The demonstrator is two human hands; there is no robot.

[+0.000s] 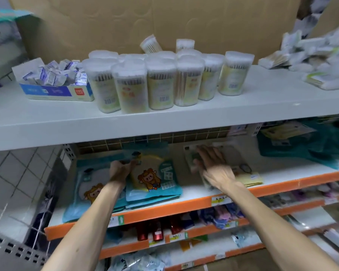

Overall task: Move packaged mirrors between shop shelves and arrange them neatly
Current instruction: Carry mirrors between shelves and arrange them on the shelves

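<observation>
Head cam: both forearms reach in from 6 o'clock onto orange-edged shelf (184, 205). L hand (120, 171) rests on cartoon packs (151, 178), fingers curled, grip unclear. R hand (213, 169), fingers spread, lies on blurred mirror pack (233, 153) at 2 o'clock. Cotton-swab tubs (160, 83) at 12, upper shelf.

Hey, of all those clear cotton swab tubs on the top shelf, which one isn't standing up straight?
The back tub, behind the group on its left, leans tilted against the cardboard. The other back tub and the front tubs stand upright.

Left hand (121, 169) grips cartoon packets (153, 178); right hand (213, 169) lies flat on a blurred package (231, 153)
</observation>
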